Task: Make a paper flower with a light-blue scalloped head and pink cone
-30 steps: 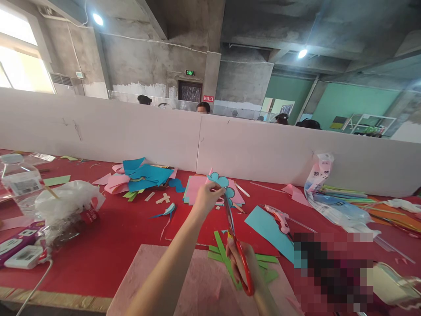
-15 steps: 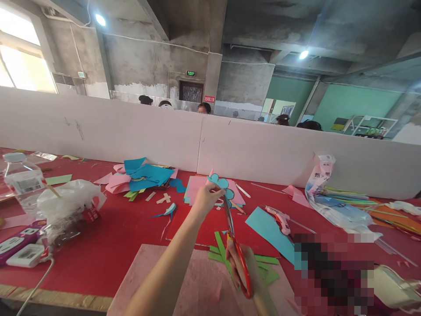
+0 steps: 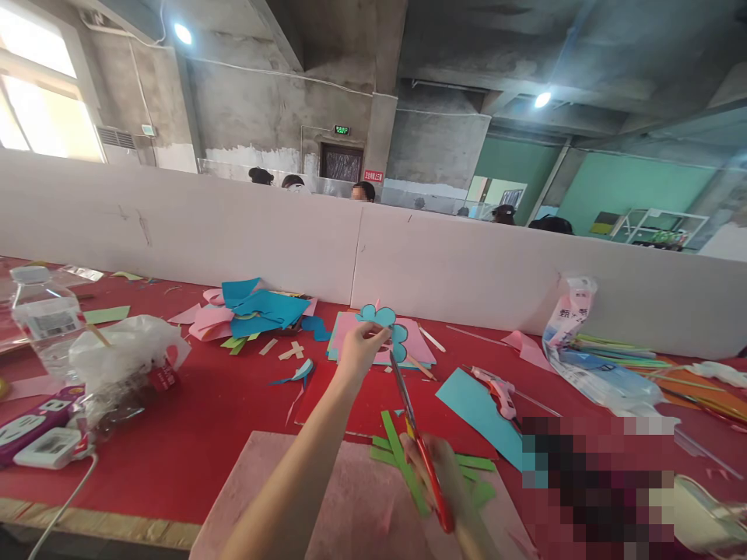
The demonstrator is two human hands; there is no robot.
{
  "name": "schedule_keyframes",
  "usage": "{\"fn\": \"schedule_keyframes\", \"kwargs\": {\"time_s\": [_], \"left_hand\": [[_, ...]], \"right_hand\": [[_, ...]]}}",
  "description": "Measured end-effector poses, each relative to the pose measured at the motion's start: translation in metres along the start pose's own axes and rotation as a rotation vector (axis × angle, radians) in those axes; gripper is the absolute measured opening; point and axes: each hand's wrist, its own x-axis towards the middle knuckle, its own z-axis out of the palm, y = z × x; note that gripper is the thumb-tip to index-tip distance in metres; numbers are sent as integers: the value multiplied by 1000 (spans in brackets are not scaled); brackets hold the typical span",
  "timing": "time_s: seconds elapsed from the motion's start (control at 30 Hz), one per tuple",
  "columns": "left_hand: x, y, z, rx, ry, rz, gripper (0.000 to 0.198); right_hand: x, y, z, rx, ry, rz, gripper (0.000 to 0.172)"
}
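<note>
My left hand (image 3: 365, 346) pinches a blue paper flower (image 3: 384, 316) with scalloped, dark-outlined petals, held up above a stack of pink and blue paper (image 3: 413, 342). My right hand (image 3: 435, 459) is wrapped round the red handles of a pair of scissors (image 3: 407, 400). The blades point up and away, their tips at the lower petal of the flower. Whether the blades are parted is hard to see. Green paper strips (image 3: 397, 459) lie under and beside my right hand, on a pinkish board (image 3: 280, 490).
Blue and pink paper scraps (image 3: 265, 309) lie at back left. Left stand a water bottle (image 3: 43, 319) and a plastic-wrapped cup (image 3: 125, 358). To the right are a blue sheet (image 3: 475, 408), a pink glue gun (image 3: 499, 389) and a plastic bag (image 3: 607, 381). A white partition (image 3: 467, 264) runs behind.
The flower has turned in my left hand, with its petals shifted to the left and down. The scissors have tilted, and their tips have moved slightly left.
</note>
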Motion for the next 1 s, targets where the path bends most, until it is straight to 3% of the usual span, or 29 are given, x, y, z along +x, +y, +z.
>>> {"fn": "schedule_keyframes", "kwargs": {"time_s": [0.2,0.3,0.37,0.5,0.6,0.67,0.77,0.9,1.0], "left_hand": [[-2,-8,-13,-155,37,-55,26],[-3,-21,-16,-163,30,-91,30],[-4,-32,-16,-150,19,-113,32],[-7,-53,-15,-125,-7,-119,33],[-9,-65,-15,-81,-5,-139,33],[-10,-73,-15,-66,5,-162,32],[-12,-86,-12,-61,9,-189,31],[-17,-107,-6,-67,-28,-201,31],[-21,-117,-3,-28,-70,-209,31]], "right_hand": [[8,0,-47,-135,248,-138,35],[15,8,-78,-356,302,-55,30],[25,21,-94,-565,353,33,31],[53,64,-114,-857,469,0,28],[69,84,-121,-951,506,-40,29],[72,80,-120,-936,506,-147,27],[69,45,-104,-778,525,-247,33],[67,-9,-56,-348,284,-243,42],[75,-25,-20,-147,157,-266,44]]}}
